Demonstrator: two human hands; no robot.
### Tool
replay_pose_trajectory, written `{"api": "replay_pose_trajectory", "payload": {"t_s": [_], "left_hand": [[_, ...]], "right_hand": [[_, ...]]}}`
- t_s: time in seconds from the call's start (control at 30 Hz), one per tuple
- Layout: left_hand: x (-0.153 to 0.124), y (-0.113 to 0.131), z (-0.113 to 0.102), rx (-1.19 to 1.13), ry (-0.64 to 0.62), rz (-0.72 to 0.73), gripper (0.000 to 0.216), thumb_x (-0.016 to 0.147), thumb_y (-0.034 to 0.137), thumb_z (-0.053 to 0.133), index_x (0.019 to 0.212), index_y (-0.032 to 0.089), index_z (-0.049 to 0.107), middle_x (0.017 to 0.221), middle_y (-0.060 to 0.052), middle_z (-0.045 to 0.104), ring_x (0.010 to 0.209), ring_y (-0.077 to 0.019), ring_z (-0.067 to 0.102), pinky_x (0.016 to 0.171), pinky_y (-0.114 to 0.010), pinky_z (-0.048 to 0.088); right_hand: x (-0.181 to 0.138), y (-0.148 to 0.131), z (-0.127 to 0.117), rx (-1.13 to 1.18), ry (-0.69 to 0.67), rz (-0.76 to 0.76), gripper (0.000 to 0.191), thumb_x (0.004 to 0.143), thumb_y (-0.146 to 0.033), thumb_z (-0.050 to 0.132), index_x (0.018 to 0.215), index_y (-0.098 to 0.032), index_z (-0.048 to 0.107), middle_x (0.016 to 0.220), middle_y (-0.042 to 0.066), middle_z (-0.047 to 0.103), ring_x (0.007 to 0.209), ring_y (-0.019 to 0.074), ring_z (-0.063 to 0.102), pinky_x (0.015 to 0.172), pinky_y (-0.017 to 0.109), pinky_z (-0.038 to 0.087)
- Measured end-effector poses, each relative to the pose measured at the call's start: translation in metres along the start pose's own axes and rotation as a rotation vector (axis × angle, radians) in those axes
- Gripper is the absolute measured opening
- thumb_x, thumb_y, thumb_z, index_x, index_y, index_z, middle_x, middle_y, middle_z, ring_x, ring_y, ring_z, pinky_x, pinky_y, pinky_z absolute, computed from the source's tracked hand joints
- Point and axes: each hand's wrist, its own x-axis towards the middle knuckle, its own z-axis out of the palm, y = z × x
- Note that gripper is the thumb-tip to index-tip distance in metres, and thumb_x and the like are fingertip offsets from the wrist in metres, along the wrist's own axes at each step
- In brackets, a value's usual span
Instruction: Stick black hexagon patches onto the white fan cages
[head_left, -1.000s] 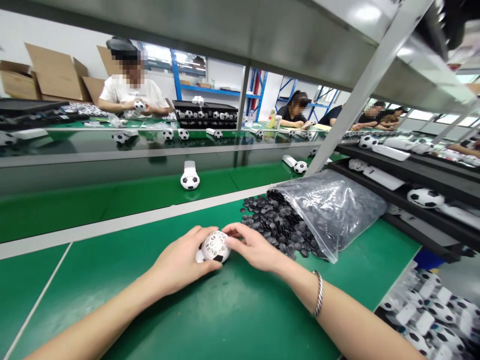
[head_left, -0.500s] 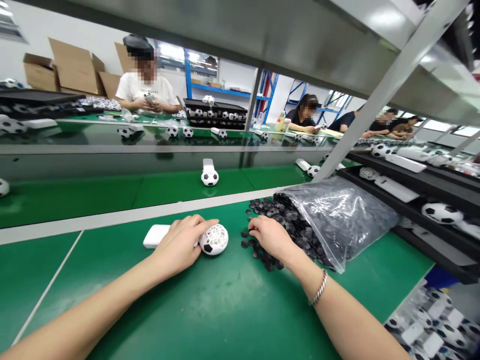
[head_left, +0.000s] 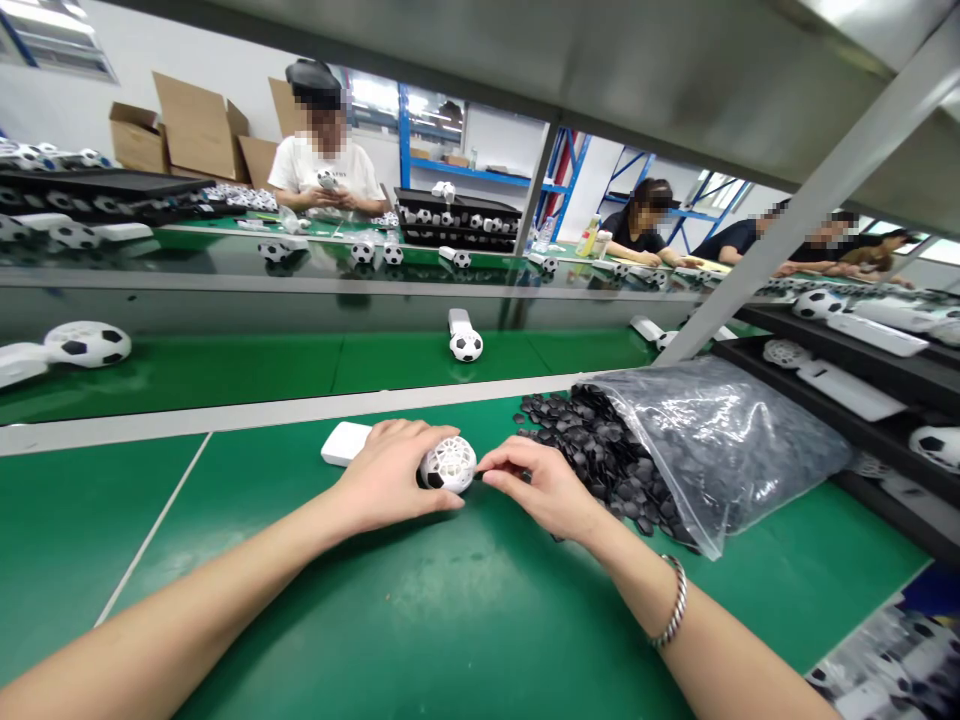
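My left hand [head_left: 394,468] is wrapped round a white football-shaped device [head_left: 448,464] lying on the green worktop. Its round head has an open lattice on top and a black patch low on the near side. A white handle [head_left: 346,444] sticks out to the left from under my fingers. My right hand [head_left: 541,484] pinches a small black piece [head_left: 480,473] at the right edge of the ball. Behind that hand, a heap of loose black pieces [head_left: 611,450] spills from a clear plastic bag [head_left: 739,440].
Beyond the pale ledge, a green belt [head_left: 300,362] carries football devices, one being a finished-looking ball [head_left: 466,345]. Black trays [head_left: 832,385] holding more devices are stacked at the right. A slanted metal post [head_left: 795,200] rises there. Several people sit across the line.
My right hand has moved left from the black heap to the ball, with a black piece now in its fingertips. My left thumb has shifted to the ball's near side. The view has turned slightly left.
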Motion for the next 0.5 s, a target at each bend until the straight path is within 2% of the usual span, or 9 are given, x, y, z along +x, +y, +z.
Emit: {"api": "replay_pose_trajectory", "payload": {"t_s": [0.17, 0.23, 0.33, 0.43, 0.5], "left_hand": [[0.0, 0.003, 0.007, 0.001, 0.039, -0.009, 0.067, 0.063, 0.063, 0.058, 0.12, 0.029, 0.047, 0.116, -0.003, 0.057, 0.119, -0.0319, 0.036, 0.101, -0.059, 0.005], [0.0, 0.003, 0.008, -0.001, 0.041, -0.015, 0.067, 0.063, 0.065, 0.056, 0.119, 0.029, 0.048, 0.118, -0.002, 0.057, 0.121, -0.0331, 0.033, 0.101, -0.06, 0.005], [-0.002, 0.004, 0.01, 0.019, 0.057, -0.024, 0.061, 0.067, 0.062, 0.054, 0.118, 0.029, 0.049, 0.119, -0.002, 0.056, 0.12, -0.032, 0.036, 0.102, -0.059, 0.009], [-0.004, -0.001, 0.018, 0.048, 0.091, -0.014, 0.055, 0.072, 0.058, 0.051, 0.119, 0.031, 0.049, 0.12, 0.0, 0.056, 0.117, -0.0299, 0.042, 0.103, -0.057, 0.015], [-0.003, -0.01, 0.027, 0.061, 0.141, 0.017, 0.052, 0.073, 0.057, 0.049, 0.119, 0.033, 0.049, 0.118, -0.001, 0.057, 0.112, -0.0286, 0.047, 0.103, -0.056, 0.019]], "right_hand": [[0.001, 0.001, 0.008, 0.026, -0.019, -0.058, 0.009, 0.08, -0.016, 0.056, 0.083, -0.02, 0.064, 0.079, -0.001, 0.062, 0.076, 0.0112, 0.055, 0.071, 0.023, 0.041], [0.0, 0.001, 0.011, 0.021, 0.007, -0.071, 0.007, 0.078, -0.016, 0.057, 0.08, -0.019, 0.063, 0.078, 0.0, 0.062, 0.077, 0.0118, 0.055, 0.072, 0.024, 0.041], [-0.001, 0.001, 0.015, 0.051, 0.067, -0.012, 0.002, 0.074, -0.015, 0.061, 0.073, -0.017, 0.061, 0.073, -0.001, 0.061, 0.071, 0.0116, 0.054, 0.068, 0.023, 0.04], [0.002, 0.006, 0.022, 0.199, 0.086, 0.103, 0.005, 0.07, -0.016, 0.064, 0.07, -0.017, 0.059, 0.068, -0.003, 0.057, 0.064, 0.009, 0.051, 0.062, 0.02, 0.039], [0.007, 0.013, 0.027, 0.323, 0.081, 0.191, 0.016, 0.062, -0.021, 0.072, 0.067, -0.016, 0.058, 0.066, -0.004, 0.054, 0.057, 0.0068, 0.047, 0.055, 0.018, 0.038]]}}
